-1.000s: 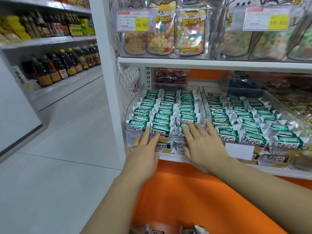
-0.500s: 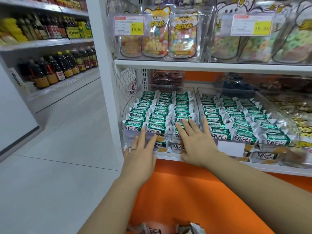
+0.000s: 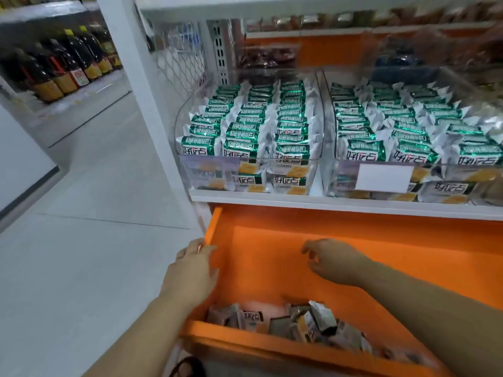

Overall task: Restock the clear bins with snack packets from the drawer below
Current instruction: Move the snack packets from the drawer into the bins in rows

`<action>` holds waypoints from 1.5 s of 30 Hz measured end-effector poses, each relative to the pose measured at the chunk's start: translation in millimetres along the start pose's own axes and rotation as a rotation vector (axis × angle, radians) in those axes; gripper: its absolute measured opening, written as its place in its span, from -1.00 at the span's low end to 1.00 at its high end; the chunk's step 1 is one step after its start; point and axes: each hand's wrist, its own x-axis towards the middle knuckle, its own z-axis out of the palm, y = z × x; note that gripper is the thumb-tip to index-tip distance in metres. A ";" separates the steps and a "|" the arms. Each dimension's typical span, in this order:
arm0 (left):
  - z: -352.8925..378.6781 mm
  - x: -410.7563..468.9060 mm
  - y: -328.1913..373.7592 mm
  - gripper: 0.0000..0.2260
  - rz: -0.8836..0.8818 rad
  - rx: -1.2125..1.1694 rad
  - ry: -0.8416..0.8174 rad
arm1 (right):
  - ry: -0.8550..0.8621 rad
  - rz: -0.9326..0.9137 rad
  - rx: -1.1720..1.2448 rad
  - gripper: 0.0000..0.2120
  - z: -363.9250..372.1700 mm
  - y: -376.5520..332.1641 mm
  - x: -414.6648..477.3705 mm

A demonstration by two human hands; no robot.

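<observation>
Standing open beneath the white shelf board point(image 3: 326, 204), the deep orange drawer point(image 3: 353, 254) anchors everything. Above it, two clear plastic bins point(image 3: 190, 170) look brimful. Left hand point(image 3: 190, 270) rests flat on its left wall; right hand point(image 3: 334, 262) hovers inside, grip loose and empty. Best to reach down for the small silvery snack packets point(image 3: 318, 319) at its front, taking few.

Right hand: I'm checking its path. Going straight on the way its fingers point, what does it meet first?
Probably the orange drawer's left side wall, beside the left hand; depth is unclear.
</observation>
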 end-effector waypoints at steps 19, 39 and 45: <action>25.0 17.1 -10.2 -0.53 0.004 -0.128 0.030 | -0.626 -0.107 0.014 -0.21 133.7 21.3 42.7; 2.3 2.6 15.7 -0.51 -0.034 0.170 -0.005 | -0.225 -0.199 -0.412 -0.57 49.6 6.7 11.0; -29.0 -29.4 45.6 -0.54 0.172 0.126 -0.013 | -0.014 -0.280 -0.368 -0.56 -15.1 -23.3 -35.2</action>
